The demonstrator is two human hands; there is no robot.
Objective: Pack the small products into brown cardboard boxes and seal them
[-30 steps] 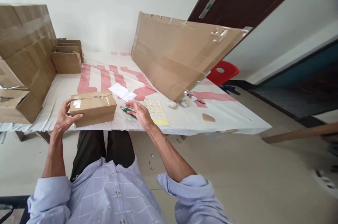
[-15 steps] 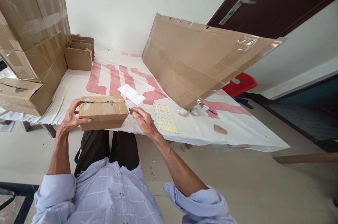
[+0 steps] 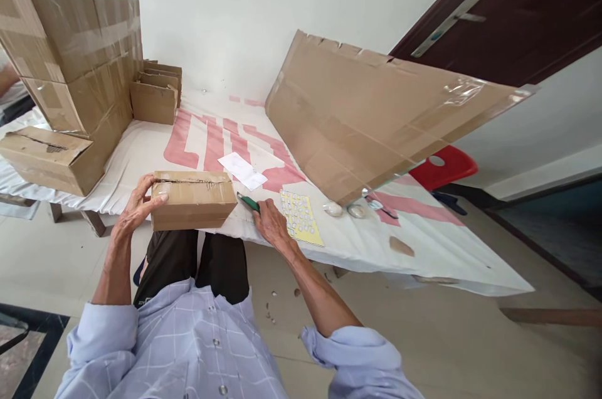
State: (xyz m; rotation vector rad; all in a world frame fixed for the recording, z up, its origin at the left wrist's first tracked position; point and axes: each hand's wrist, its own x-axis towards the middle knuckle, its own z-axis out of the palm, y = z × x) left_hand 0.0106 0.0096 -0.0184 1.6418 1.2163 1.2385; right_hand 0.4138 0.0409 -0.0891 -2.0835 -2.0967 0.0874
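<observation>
A small brown cardboard box (image 3: 194, 211) sits at the table's front edge, its top seam rough and slightly parted. My left hand (image 3: 136, 206) grips its left end, with the thumb on the top edge and the other fingers partly hidden behind. To the right of the box, my right hand (image 3: 273, 223) is closed around a green utility knife (image 3: 249, 202). The knife's tip points left toward the box's right end, a little apart from it. A white slip of paper (image 3: 242, 171) lies behind the knife. Beside my right hand is a yellow sheet with pale stickers (image 3: 308, 223).
Large taped cartons (image 3: 89, 60) stand at the left, with another small box (image 3: 51, 157) before them and folded cardboard pieces (image 3: 154, 103) beside them. A big cardboard sheet (image 3: 367, 117) leans at the right, near tape rolls (image 3: 333, 208). A red chair (image 3: 444, 168) stands beyond.
My right hand has drawn back from the box's right end, and the green utility knife now shows in it. My left thumb has shifted up onto the box's top edge. The view has turned slightly left.
</observation>
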